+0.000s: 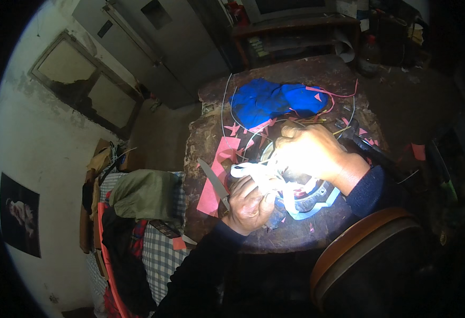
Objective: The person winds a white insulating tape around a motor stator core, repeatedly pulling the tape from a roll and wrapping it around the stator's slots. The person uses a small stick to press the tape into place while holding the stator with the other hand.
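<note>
The left hand (pixel 247 205) grips a knife (pixel 214 181), blade pointing toward 11 o'clock. The right hand (pixel 309 152) closes on white strips (pixel 253 172); pink paper (pixel 219 175) lies on the surface (pixel 290 238).

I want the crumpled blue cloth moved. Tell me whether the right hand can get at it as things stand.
Probably yes. The crumpled blue cloth lies uncovered just beyond the right hand, with only pink paper scraps and thin wire between; the hand is busy with white strips, though.

Dark long sleeves to both wrists, left hand (pixel 248 204) and right hand (pixel 309 151) bare
</note>
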Demonstrator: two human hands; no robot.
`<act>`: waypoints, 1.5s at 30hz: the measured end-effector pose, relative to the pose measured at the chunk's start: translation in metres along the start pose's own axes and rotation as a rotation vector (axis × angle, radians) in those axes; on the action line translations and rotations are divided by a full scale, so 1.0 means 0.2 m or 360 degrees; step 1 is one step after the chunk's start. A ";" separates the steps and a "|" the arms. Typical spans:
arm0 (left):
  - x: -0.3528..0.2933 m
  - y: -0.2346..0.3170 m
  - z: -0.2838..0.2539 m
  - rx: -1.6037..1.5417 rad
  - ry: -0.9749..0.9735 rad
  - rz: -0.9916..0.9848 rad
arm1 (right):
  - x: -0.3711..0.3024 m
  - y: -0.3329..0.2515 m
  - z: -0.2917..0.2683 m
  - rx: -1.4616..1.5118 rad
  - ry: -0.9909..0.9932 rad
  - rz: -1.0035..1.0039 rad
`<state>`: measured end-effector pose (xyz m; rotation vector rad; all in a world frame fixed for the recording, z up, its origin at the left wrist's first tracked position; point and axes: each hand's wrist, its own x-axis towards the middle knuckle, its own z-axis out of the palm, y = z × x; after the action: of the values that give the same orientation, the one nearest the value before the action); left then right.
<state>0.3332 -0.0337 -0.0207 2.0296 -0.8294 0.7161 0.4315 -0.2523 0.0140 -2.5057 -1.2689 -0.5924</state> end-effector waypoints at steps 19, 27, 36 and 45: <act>0.02 0.03 0.02 -0.0120 0.0113 -0.0132 | 0.08 -0.02 0.00 0.0264 0.0032 0.0181; 0.45 0.16 -0.25 -0.1379 0.0522 -0.0512 | -0.07 -0.03 -0.25 0.1274 0.0322 0.1121; 0.05 0.64 -0.04 -0.1024 -0.0279 0.0132 | -0.21 -0.43 -0.30 0.2188 -0.0373 0.1456; -0.10 0.65 -0.13 -0.0304 -0.0031 0.0314 | -0.57 -0.60 -0.47 0.2479 -0.0243 0.1603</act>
<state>0.2181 -0.0653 0.0387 1.8040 -1.0786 0.6975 0.2506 -0.3007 0.0494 -1.3911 -0.0715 0.6348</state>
